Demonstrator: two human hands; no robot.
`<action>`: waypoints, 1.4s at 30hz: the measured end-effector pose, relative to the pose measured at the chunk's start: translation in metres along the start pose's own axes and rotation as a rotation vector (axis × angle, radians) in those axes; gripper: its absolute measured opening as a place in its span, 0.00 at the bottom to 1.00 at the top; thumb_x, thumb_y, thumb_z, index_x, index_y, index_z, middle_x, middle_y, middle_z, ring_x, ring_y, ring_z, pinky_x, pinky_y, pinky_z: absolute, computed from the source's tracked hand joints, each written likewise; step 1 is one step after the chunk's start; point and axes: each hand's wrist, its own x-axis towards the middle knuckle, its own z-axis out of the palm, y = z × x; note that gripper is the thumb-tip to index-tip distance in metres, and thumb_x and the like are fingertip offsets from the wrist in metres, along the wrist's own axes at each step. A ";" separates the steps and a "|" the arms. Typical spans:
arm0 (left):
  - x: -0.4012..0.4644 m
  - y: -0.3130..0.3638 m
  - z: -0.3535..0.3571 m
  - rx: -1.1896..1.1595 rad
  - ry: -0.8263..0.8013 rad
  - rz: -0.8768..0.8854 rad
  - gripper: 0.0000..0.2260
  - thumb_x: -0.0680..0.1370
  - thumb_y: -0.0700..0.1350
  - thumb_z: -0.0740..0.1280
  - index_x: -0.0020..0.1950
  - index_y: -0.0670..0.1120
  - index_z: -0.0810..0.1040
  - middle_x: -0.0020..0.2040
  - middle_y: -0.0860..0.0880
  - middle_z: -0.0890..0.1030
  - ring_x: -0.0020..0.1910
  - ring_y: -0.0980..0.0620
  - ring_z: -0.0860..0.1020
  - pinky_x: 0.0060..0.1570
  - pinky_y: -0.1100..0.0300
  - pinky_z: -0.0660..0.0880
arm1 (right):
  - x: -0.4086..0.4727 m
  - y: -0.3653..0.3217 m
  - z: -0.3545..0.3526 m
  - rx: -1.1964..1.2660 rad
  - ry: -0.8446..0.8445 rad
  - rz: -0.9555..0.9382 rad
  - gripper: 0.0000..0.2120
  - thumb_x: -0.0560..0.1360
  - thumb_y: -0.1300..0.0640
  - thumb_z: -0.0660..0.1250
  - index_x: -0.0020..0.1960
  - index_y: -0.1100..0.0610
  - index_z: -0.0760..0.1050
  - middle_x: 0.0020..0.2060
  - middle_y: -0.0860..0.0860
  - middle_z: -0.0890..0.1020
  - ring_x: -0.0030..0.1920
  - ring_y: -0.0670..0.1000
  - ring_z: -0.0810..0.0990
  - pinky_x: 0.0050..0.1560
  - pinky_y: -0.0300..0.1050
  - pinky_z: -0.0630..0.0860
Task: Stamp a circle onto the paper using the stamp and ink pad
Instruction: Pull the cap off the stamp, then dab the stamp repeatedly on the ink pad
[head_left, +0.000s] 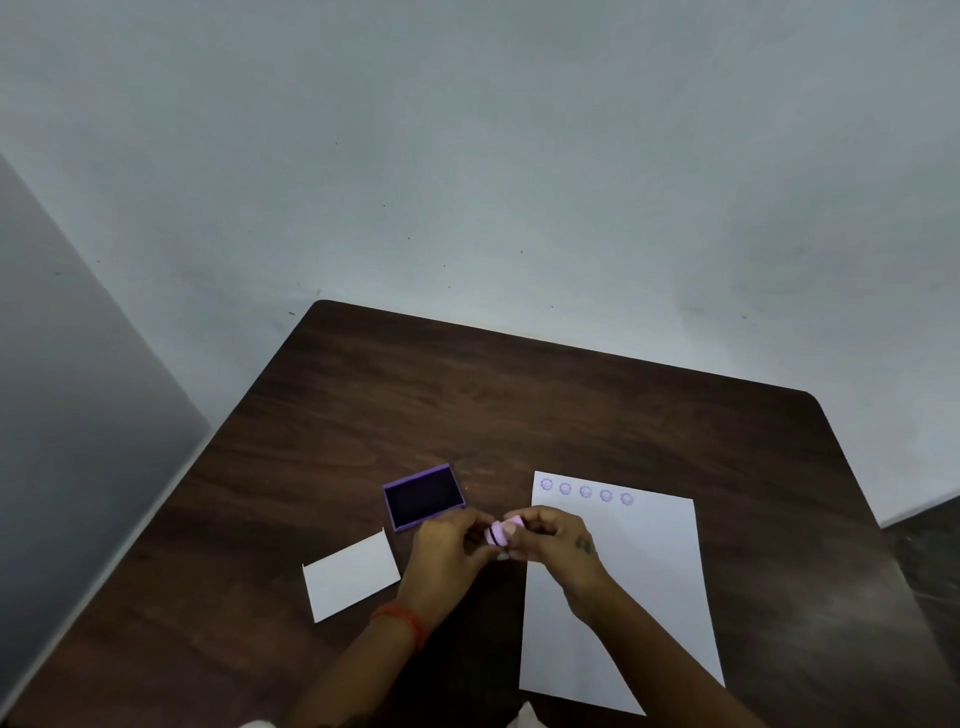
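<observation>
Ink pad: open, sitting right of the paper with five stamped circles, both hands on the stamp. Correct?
Not quite. The head view shows the open ink pad left of the paper, not right. Five stamped circles and both hands, left hand and right hand, on the stamp are correct.

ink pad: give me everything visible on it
The ink pad is a small rectangular tray with a purple rim, plastic by the look of it, and a dark, near-black inked surface inside. It is open, with no lid on it. It lies flat on the brown table, turned slightly askew, left of the paper and beyond the small white card. The left hand is just in front of its near corner; whether they touch cannot be told. Nothing rests on it.
</observation>
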 end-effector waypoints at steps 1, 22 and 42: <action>0.000 -0.002 0.000 -0.002 0.003 -0.013 0.08 0.69 0.47 0.73 0.47 0.52 0.81 0.36 0.68 0.74 0.43 0.78 0.72 0.44 0.86 0.64 | 0.000 -0.001 -0.002 0.054 -0.011 0.045 0.12 0.72 0.56 0.70 0.53 0.62 0.78 0.51 0.59 0.83 0.50 0.55 0.82 0.56 0.48 0.79; -0.009 -0.027 0.019 0.057 -0.098 -0.115 0.14 0.70 0.49 0.72 0.54 0.52 0.77 0.56 0.53 0.79 0.51 0.59 0.74 0.51 0.71 0.68 | -0.007 -0.006 -0.021 0.998 -0.232 0.304 0.10 0.71 0.68 0.63 0.41 0.65 0.83 0.37 0.60 0.86 0.33 0.52 0.84 0.32 0.40 0.82; 0.017 -0.071 -0.064 0.281 -0.038 -0.190 0.43 0.68 0.55 0.73 0.74 0.48 0.51 0.77 0.49 0.54 0.76 0.49 0.48 0.75 0.49 0.43 | 0.024 -0.027 0.028 0.598 -0.236 0.224 0.10 0.72 0.68 0.65 0.48 0.59 0.82 0.45 0.55 0.86 0.46 0.50 0.84 0.41 0.38 0.82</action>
